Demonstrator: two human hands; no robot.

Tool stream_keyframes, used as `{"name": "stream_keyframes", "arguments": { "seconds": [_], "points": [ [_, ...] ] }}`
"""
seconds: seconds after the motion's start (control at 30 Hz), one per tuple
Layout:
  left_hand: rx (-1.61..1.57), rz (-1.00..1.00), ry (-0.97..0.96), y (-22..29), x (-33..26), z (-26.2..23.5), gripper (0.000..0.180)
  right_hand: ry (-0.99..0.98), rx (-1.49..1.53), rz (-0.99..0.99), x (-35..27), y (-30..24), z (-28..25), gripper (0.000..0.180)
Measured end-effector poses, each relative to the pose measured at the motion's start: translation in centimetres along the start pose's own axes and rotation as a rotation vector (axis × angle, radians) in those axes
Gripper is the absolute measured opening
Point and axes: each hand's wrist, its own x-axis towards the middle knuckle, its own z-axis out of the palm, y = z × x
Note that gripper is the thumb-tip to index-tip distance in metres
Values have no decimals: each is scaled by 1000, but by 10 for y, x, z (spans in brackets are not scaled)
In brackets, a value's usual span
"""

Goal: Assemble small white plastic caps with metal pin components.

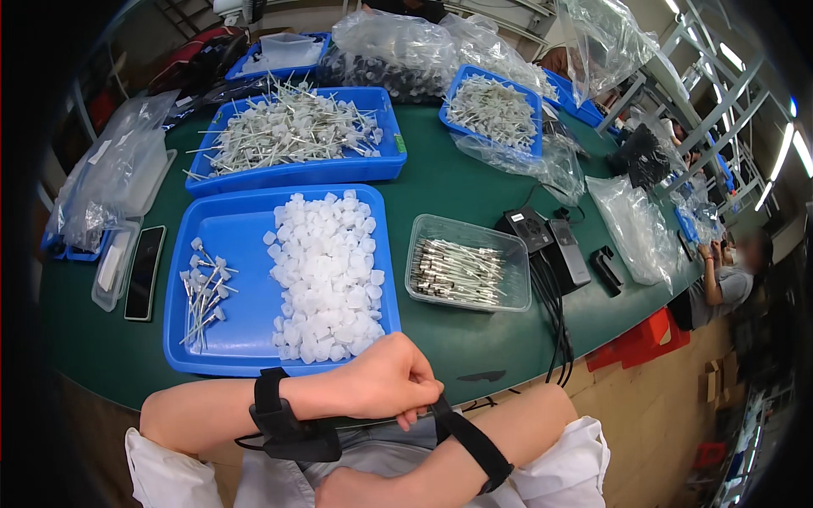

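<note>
My left hand is closed, its thumb and fingers pinching the end of a black strap that wraps my right forearm. My right hand lies low at the picture's lower edge under the left one; its fingers are out of sight. Another black strap circles my left wrist, with a dark device hanging below it. Just beyond my left hand stands a blue tray with a heap of white translucent caps on its right side and several thin capped sticks on its left.
A clear plastic box of metal-ended sticks stands right of the tray, beside black devices with cables. Farther back are two blue bins of capped sticks. A phone lies left. Plastic bags and a seated person are at right.
</note>
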Motion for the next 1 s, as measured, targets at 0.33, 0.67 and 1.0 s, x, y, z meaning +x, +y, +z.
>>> {"name": "stream_keyframes", "arguments": {
  "seconds": [0.33,0.67,1.0],
  "points": [
    [30,-28,1,-14,3,2,25,-4,-144,-47,-16,-12,-7,10],
    [24,-2,-7,-35,-17,8,25,-1,-297,-103,-44,-22,-10,10],
    [-110,101,-49,-13,-27,33,16,14,-467,-141,-30,-29,-13,10]
  ]
}}
